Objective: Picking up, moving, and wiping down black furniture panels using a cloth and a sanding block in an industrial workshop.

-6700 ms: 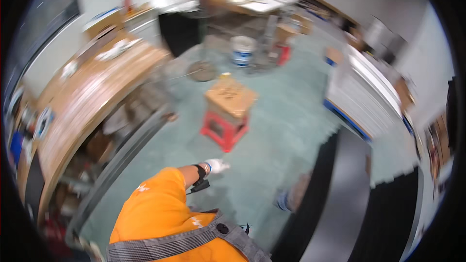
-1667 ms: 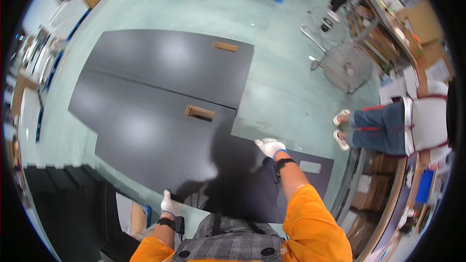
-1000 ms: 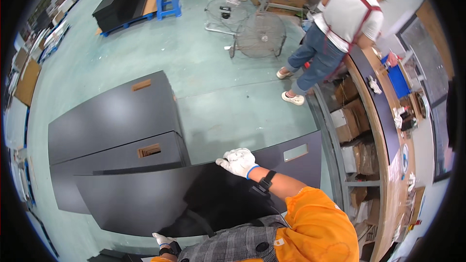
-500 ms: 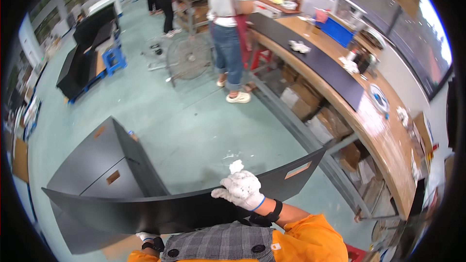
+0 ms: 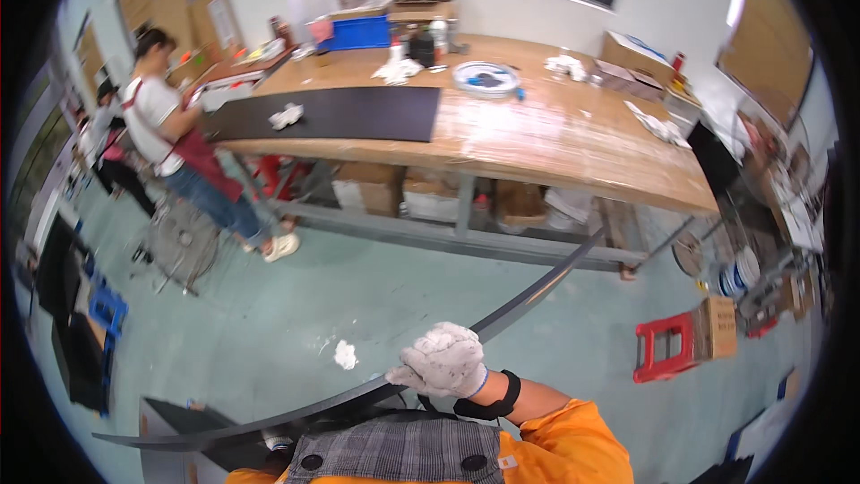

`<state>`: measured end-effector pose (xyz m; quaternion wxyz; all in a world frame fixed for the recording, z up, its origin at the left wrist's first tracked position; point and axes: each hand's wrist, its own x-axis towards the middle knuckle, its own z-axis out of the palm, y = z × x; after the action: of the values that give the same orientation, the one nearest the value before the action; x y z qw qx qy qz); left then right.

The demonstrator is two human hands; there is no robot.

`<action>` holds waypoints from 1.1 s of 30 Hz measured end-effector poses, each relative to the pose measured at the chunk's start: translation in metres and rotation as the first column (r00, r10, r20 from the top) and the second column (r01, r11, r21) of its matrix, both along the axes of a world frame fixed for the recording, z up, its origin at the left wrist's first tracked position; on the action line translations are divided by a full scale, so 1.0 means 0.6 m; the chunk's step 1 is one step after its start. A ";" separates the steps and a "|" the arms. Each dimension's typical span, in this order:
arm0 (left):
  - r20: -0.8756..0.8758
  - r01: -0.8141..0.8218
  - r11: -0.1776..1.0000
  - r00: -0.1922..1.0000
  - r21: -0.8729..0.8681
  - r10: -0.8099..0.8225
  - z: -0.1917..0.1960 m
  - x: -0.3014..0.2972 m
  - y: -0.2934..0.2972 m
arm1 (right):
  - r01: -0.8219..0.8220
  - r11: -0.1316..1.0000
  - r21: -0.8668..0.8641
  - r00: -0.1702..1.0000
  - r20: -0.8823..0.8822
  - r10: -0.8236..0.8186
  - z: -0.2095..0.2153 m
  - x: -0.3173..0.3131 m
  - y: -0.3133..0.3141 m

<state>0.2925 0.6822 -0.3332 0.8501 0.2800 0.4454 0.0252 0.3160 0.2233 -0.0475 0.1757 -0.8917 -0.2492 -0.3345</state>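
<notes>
A long, thin dark grey panel [image 5: 528, 300] is held in front of my body, seen almost edge-on. It bows from the lower left up toward the workbench. My right hand [image 5: 445, 363], in a white work glove, is closed over its upper edge near the middle. Low at the left, close to my apron, a bit of my gloved left hand [image 5: 278, 442] shows behind the panel; its fingers are hidden. Beneath the panel's left end is part of another dark grey panel piece [image 5: 166, 417] on the floor.
A wooden workbench [image 5: 555, 139] ahead bears a black panel [image 5: 358, 112], a blue bin [image 5: 358, 33] and a coiled white ring [image 5: 486, 79]. At its left stands a person [image 5: 170, 125] near a floor fan [image 5: 184, 237]. A red stool [image 5: 663, 348] and carton [image 5: 717, 327] are right.
My view has swung right, toward the workbench. The panel has turned with me, from showing its broad face to nearly edge-on. My right hand keeps its grip on the edge.
</notes>
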 end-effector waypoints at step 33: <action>0.087 0.808 0.559 0.580 -0.189 -0.810 -0.002 0.363 -1.199 | 0.499 0.866 -0.038 0.862 0.128 -0.491 -0.001 -0.044 -0.954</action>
<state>0.5100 -0.0374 -0.3346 0.7891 0.3624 0.2717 -0.4150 0.2897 -0.3493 -0.0480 0.0384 -0.9107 -0.0330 -0.4099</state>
